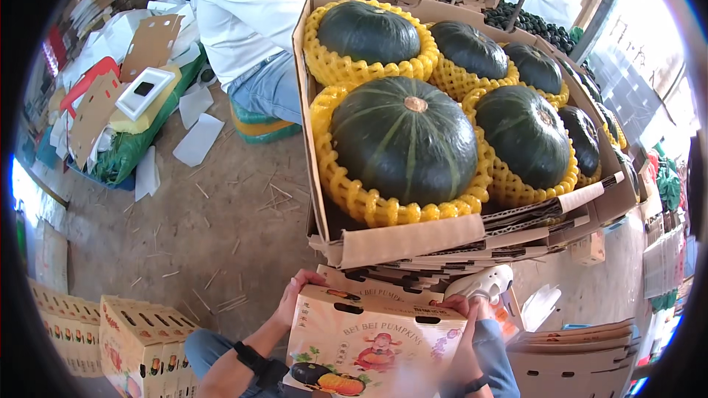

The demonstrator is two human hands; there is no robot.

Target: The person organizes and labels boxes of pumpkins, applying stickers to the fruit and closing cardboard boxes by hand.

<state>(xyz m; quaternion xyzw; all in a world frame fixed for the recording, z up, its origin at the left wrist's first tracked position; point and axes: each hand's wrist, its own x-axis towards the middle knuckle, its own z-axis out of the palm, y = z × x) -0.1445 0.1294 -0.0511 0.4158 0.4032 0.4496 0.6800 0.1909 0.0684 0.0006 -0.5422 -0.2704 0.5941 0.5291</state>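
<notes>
Near the bottom middle, a printed cardboard pumpkin box [381, 342] is held in front of me. My left hand [296, 296] grips its upper left corner, with the thumb near the top edge. My right hand [464, 315] holds its upper right corner; a blurred patch lies over part of the lower box and right wrist. Just beyond stands a stack of open cardboard trays [415, 240]. The top tray holds several dark green pumpkins [409, 138], each seated in a yellow foam net sleeve [365, 202].
Printed boxes [149, 331] stand at lower left, flattened cardboard [569, 365] at lower right. A person in a white top [243, 16] sits beyond, left of the trays. Paper sheets [199, 140] and straw-like scraps litter the floor. A cluttered pile with a green sack [130, 149] lies left.
</notes>
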